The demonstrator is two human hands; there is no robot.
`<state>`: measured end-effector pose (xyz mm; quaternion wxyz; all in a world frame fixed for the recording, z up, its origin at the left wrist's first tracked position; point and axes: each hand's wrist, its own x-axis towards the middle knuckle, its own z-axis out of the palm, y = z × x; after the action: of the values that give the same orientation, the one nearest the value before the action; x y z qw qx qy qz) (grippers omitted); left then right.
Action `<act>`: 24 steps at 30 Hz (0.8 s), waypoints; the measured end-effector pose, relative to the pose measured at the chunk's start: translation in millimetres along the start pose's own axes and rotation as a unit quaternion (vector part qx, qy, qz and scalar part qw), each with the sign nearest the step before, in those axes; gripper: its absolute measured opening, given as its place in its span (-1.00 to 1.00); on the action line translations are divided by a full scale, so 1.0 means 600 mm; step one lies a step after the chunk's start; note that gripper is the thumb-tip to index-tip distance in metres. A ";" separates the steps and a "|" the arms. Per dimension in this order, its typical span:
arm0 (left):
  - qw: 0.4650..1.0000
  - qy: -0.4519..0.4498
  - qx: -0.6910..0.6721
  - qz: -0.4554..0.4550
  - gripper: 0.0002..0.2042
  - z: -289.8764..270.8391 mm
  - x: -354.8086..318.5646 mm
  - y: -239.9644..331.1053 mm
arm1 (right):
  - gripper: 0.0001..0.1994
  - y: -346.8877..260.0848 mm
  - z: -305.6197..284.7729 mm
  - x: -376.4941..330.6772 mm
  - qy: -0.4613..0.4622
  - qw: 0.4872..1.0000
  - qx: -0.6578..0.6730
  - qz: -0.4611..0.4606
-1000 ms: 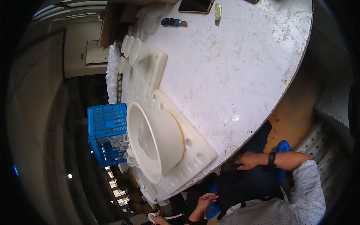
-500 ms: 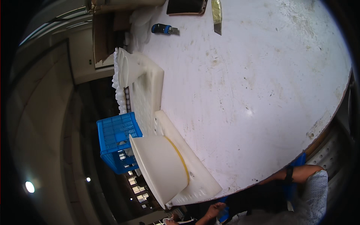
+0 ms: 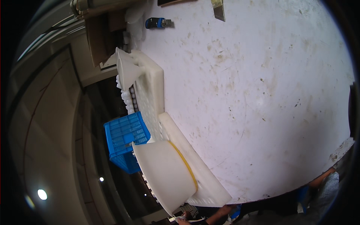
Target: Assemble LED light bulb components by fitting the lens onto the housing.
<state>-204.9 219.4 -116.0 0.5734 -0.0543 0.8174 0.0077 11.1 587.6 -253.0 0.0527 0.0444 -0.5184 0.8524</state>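
Neither of my own hands can be seen. A wide white plastic tub (image 3: 165, 174) with a yellow band (image 3: 183, 163) round its narrow end rests against a thick white dimpled slab (image 3: 204, 180). Beyond it, white cone-shaped pieces (image 3: 128, 71) are nested on a second dimpled slab (image 3: 155, 80). A small black-and-blue tool with a metal end (image 3: 155, 23) lies on the white table (image 3: 240, 93). Near the top edge is a blade with a yellow wrapped handle (image 3: 218, 8).
A blue crate (image 3: 127, 131) stands past the slabs. Other people are along the lower edge: a forearm (image 3: 221, 213), a hand (image 3: 183, 219) and a patterned sleeve (image 3: 330, 187). A dark flat object (image 3: 174, 2) is cut off at the top. Brown cardboard (image 3: 99, 35) is at the upper left.
The whole view has shifted and tilted. The blade and dark flat object have slid up toward the frame's edge; the tub and crate appear lower and further right. Nothing is visibly picked up.
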 end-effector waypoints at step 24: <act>0.965 0.054 -0.198 0.165 -0.71 0.065 -0.077 -0.156 | -0.26 0.027 0.144 0.000 -0.141 0.812 -0.546 0.147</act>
<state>-143.7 132.8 -81.5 0.4975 -0.0310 0.8267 0.2610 10.6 503.4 -227.3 -0.1311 0.0518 -0.9008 0.4107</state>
